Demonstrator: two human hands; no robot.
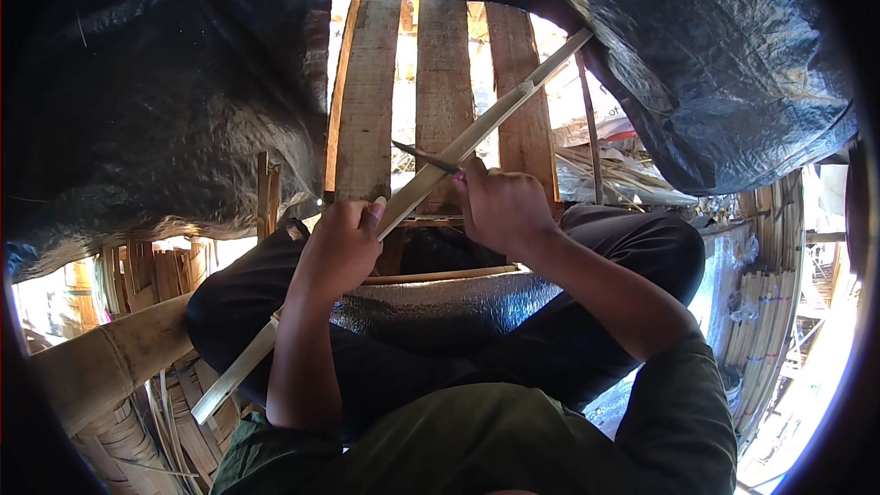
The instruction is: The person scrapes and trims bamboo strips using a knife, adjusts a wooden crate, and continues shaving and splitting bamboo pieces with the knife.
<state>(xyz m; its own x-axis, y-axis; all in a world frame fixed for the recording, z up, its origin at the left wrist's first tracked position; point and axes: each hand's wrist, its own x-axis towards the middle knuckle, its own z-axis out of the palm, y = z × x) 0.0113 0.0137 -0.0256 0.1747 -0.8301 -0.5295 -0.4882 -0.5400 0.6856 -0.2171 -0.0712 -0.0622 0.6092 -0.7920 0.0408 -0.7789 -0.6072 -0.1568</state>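
Note:
A long pale bamboo strip [490,119] runs slantwise from the upper right, across the front of me, down past my left forearm to the lower left. My left hand [341,243] is closed round its middle, thumb up. In my right hand [509,209] is a knife [425,157], gripped by its handle, which the fingers mostly hide. The narrow dark blade points up and to the left, crossing the strip a little beyond my left hand. Whether its edge bites into the bamboo I cannot tell. Farther up, the strip shows a notch or joint.
Three wooden planks [442,64] stretch away ahead with gaps between them. Black plastic sheeting [165,82] hangs on both sides. A thick bamboo pole [110,362] lies at my left knee; bundled strips [763,339] stand at the right. Silvery sheeting [440,302] shows between my legs.

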